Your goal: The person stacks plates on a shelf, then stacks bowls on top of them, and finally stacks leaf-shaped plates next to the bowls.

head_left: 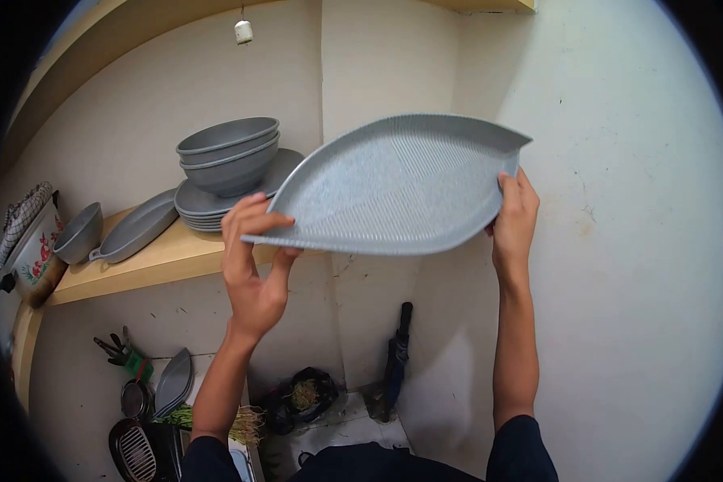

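A grey leaf-shaped plate (394,185) with a ribbed inner face is held up in front of me, its face tilted toward the camera. My left hand (253,269) grips its pointed left end, with fingers over the rim and the thumb below. At the right end my right hand (514,217) pinches the edge, thumb on the inner side and the other fingers partly hidden behind. Just behind my left hand, stacked grey bowls (229,161) stand on a pile of grey plates (197,209), which the leaf-shaped plate partly covers.
A wooden shelf (153,265) bears the stacks, a grey oval dish (140,229), a small grey bowl (80,233) and a flowered pot (36,253). Below are more leaf-shaped plates (174,381), a knife holder (139,365), a black bag (321,386) and a folded umbrella (395,361).
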Available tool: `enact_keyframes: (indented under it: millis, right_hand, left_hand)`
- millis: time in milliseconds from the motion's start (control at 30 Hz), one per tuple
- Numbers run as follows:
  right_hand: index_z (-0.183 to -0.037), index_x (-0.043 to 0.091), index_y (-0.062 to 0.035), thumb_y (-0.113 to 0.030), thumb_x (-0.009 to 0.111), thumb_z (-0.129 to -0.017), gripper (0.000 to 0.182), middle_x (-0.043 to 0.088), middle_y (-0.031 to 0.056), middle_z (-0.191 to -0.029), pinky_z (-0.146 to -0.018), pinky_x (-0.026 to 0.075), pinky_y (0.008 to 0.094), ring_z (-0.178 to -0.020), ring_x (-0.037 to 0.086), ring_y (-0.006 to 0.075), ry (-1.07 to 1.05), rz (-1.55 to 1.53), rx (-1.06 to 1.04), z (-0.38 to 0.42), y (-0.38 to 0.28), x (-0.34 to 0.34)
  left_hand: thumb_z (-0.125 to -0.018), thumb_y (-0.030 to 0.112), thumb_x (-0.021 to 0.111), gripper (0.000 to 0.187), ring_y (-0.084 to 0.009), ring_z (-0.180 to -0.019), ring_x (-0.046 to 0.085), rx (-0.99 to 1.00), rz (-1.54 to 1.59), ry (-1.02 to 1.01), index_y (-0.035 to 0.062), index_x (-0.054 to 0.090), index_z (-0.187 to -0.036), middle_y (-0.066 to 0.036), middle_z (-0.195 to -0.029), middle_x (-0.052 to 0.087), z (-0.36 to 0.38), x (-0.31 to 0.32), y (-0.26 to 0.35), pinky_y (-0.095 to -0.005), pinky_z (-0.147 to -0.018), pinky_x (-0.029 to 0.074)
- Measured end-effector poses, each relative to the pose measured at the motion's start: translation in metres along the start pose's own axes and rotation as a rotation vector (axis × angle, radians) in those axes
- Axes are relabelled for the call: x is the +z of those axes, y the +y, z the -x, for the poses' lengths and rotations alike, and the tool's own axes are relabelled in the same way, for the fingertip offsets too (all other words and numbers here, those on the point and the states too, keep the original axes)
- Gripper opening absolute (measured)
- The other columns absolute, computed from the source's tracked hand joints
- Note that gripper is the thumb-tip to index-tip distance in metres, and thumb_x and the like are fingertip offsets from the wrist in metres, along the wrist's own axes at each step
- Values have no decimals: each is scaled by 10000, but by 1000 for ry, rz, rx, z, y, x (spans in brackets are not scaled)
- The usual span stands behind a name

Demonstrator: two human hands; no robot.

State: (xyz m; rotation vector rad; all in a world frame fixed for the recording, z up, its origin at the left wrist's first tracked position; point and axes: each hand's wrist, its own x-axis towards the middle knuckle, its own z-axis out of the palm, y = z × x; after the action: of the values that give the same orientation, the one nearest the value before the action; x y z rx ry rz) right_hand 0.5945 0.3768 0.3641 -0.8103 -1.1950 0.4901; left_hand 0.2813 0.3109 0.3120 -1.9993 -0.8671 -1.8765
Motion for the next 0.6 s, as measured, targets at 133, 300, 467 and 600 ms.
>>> enact_keyframes:
  millis: [133, 300, 467, 600]
  right_hand:
    - [-1086, 626, 59, -146, 467, -997, 275, 513, -12, -638, -441, 333, 272, -491, 411, 65, -25, 27, -18, -39, 6, 16]
    - [-1013, 623, 41, -148, 493, -966, 234, 505, -7, -637, -459, 340, 305, -511, 439, 91, -121, 51, 50, -79, 21, 36]
    - [-951, 604, -21, -165, 499, -962, 179, 399, -60, -618, -456, 277, 262, -494, 340, 60, -229, 62, 108, -100, 38, 43]
    - [-890, 600, 34, -165, 501, -956, 232, 486, -7, -633, -486, 331, 316, -529, 438, 98, -282, 128, 155, -115, 55, 41]
  left_hand:
    - [-892, 40, 751, 185, -303, -1200, 625, -78, 21, -32, 12, 689, -1064, -123, -1058, 707, -25, 6, -11, -409, -978, 501]
    - [-982, 58, 677, 145, -140, -947, 672, -307, 250, -11, -51, 651, -1074, -77, -1005, 689, -35, 17, -11, -283, -827, 543]
    - [-1043, 152, 619, 204, -76, -829, 540, -397, 199, -48, -45, 623, -1095, -28, -889, 643, -37, 21, -12, -250, -771, 443]
    - [-1037, 182, 629, 251, -62, -617, 372, -382, 88, -47, -45, 583, -940, -21, -682, 522, -39, 28, -14, -276, -528, 316]
